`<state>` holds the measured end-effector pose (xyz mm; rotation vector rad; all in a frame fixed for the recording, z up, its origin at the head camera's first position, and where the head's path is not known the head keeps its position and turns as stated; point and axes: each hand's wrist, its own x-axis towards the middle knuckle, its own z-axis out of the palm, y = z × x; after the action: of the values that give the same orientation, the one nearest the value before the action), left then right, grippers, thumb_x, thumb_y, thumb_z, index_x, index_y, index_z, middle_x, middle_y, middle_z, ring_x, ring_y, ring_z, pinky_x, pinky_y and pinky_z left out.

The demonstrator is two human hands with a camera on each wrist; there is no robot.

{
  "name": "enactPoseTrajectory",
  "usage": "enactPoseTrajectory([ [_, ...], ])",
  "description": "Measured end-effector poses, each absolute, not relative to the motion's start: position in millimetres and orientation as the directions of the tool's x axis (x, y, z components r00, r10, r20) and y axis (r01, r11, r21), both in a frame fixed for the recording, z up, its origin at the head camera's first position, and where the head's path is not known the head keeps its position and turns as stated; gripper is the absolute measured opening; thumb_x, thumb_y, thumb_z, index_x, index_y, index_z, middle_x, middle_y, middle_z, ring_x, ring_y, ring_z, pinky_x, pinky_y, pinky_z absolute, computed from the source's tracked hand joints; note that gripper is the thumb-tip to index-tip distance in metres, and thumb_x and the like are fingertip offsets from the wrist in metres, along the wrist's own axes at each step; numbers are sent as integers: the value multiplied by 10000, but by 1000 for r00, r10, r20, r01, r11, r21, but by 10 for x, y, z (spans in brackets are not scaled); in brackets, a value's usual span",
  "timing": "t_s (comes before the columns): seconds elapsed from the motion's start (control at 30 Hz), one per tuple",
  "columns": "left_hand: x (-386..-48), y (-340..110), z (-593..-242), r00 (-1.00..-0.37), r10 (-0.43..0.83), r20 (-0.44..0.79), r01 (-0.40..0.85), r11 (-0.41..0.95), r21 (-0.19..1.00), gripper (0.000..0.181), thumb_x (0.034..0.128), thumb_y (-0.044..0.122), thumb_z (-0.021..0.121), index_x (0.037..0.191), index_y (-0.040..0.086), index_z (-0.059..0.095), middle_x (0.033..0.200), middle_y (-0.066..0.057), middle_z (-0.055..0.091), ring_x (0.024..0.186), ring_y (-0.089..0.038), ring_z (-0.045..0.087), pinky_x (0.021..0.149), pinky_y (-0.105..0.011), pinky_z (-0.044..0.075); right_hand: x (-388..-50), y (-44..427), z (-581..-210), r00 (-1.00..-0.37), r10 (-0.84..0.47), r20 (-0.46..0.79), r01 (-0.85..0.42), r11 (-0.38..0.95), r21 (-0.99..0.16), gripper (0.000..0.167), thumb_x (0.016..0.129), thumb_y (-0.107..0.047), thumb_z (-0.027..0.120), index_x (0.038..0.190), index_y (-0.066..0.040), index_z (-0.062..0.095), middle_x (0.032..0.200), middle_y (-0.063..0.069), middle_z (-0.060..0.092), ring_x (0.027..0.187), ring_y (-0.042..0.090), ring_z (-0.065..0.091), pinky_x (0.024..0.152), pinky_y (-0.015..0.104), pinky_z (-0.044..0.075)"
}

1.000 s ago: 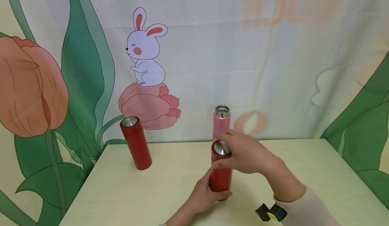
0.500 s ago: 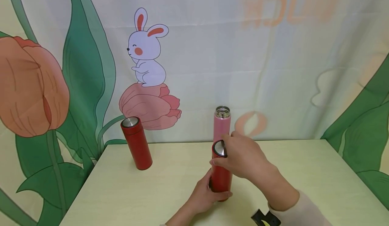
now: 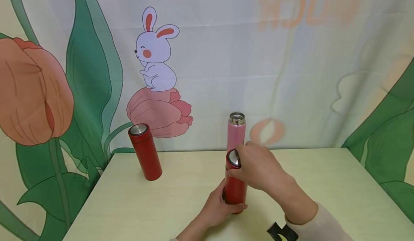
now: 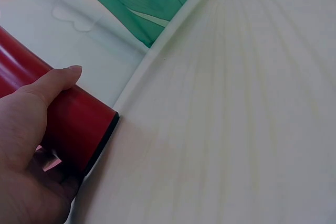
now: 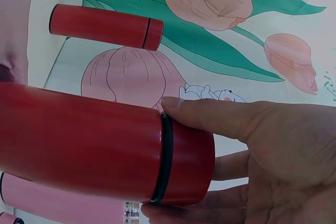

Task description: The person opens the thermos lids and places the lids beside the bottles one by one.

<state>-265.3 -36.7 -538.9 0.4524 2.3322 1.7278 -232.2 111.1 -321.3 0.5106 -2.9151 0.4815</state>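
A red thermos [image 3: 235,190] stands upright on the table, topped by a lid [image 3: 233,158] with a steel disc. Round its lower part my left hand [image 3: 216,205] is curled, thumb across the front; the left wrist view shows that grip by the black base. My right hand [image 3: 261,167] grips the lid from the right, thumb on the near side and fingers on the far side. In the right wrist view a black ring [image 5: 165,156] separates lid and body. Just behind stands a pink thermos [image 3: 236,135] with its mouth uncovered; its lower part is hidden.
Another red thermos [image 3: 147,154], lidded, stands at the left of the pale table [image 3: 181,183]. A printed cloth [image 3: 207,72] hangs behind the table's back edge. A small pink piece [image 5: 7,219] shows at the right wrist view's lower left corner.
My right hand has turned on the lid and its wrist has shifted left and down, baring less of the disc. The left hand and the thermoses have stayed in place.
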Motion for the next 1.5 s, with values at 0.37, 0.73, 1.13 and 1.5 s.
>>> enactPoseTrajectory([
  [0.37, -2650, -375, -5393, -928, 371, 25, 130, 261, 957, 723, 846, 420, 855, 1441, 451, 445, 1300, 118, 643, 1198, -127, 607, 1066, -413, 490, -2351, 1159, -3172, -906, -392, 157, -422, 857, -295, 313, 812, -225, 886, 981, -72, 672, 877, -2, 647, 850, 172, 597, 730, 326, 537],
  [0.73, -2647, -369, -5387, -930, 367, 14, 118, 262, 958, 706, 848, 405, 855, 1433, 416, 461, 1300, 108, 646, 1206, -140, 603, 1076, -437, 488, -2398, 1191, -3141, -892, -439, 106, -450, 841, -301, 290, 804, -132, 861, 1024, -116, 673, 889, -34, 655, 869, 168, 602, 761, 338, 535],
  [1.13, -2642, -368, -5397, -928, 371, 20, 119, 246, 962, 694, 849, 396, 855, 1426, 417, 468, 1305, 112, 642, 1204, -136, 602, 1066, -418, 492, -2437, 1254, -3114, -874, -483, 60, -472, 812, -344, 619, 778, -85, 875, 1356, -97, 653, 1179, 44, 724, 1081, 230, 681, 913, 411, 572],
  [1.5, -2647, -375, -5403, -924, 381, 33, 135, 244, 960, 690, 852, 390, 855, 1423, 421, 467, 1304, 116, 642, 1196, -125, 609, 1061, -407, 492, -2494, 1301, -3088, -874, -485, -38, -409, 776, -479, 626, 809, 54, 807, 1387, -101, 622, 1240, 44, 700, 1134, 227, 674, 932, 403, 591],
])
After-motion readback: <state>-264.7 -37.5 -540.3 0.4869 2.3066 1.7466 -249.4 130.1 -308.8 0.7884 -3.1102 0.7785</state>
